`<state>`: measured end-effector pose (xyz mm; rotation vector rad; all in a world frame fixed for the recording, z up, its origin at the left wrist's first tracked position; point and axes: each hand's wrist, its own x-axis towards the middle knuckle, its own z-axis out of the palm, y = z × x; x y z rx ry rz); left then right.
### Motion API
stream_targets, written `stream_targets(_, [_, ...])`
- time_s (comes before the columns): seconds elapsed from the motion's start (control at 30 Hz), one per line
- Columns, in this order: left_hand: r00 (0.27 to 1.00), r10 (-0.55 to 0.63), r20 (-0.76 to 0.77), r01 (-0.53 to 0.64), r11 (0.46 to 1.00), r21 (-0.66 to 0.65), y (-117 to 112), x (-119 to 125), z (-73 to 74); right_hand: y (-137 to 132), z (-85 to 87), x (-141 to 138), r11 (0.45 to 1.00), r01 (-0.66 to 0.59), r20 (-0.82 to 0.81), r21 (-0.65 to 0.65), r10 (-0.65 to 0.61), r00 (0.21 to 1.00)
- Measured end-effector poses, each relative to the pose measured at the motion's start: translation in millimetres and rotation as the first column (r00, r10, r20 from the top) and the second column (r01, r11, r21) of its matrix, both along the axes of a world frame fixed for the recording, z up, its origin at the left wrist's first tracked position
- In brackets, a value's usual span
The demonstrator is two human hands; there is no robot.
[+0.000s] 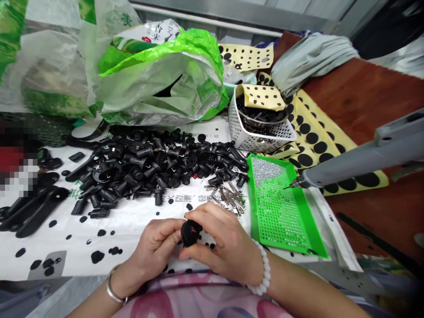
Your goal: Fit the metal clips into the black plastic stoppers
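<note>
A small black round plastic part is held close to my body, above the front edge of the table. The fingertips of my left hand pinch its left side. My right hand grips it from the right, thumb below and fingers above. Beyond the hands lies a heap of black plastic parts, several with ribbed stems. Small metal strips are scattered at the right end of the heap. To the right, a green perforated tray holds many tiny silvery pieces.
A grey electric screwdriver reaches in over the tray. Behind stand a white basket with black parts and a green-white plastic bag. Sheets of black dot stickers lie at right. Black curved handles rest at left.
</note>
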<state>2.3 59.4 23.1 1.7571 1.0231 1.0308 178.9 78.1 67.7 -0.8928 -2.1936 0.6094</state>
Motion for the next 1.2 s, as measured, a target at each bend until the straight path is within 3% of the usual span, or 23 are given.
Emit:
stream_targets(0.23, [0.999, 0.041, -0.018, -0.039, 0.993, 0.109, -2, 6, 1.4, -5, -3.3, -2, 0.998, 0.043, 0.055, 0.042, -0.045, 0.997])
stream_targets(0.57, [0.962, 0.014, -0.272, 0.078, 0.942, 0.326, 2, 1, -1.3, 9, 4.2, 3, 0.989, -0.150, 0.209, 0.002, 0.146, 0.967])
stream_targets(0.67, [0.972, 0.022, -0.235, 0.054, 0.950, 0.309, 4, 2, -1.5, 10, 6.2, 2, 0.989, -0.148, 0.228, -0.004, 0.145, 0.963])
stream_targets(0.77, [0.986, 0.045, -0.158, -0.002, 0.965, 0.263, 4, 4, 0.1, 9, 3.0, -2, 0.991, -0.128, 0.142, -0.035, 0.132, 0.981])
stream_targets(1.03, [0.991, 0.067, 0.120, -0.064, 0.997, -0.030, 9, 6, 5.6, 10, 3.1, -14, 0.998, 0.016, -0.057, -0.060, -0.019, 0.998])
stream_targets(1.2, [0.986, 0.113, 0.119, -0.119, 0.992, 0.043, 11, 0, 3.5, 10, 5.9, -19, 0.999, 0.032, -0.023, 0.011, -0.032, 0.999])
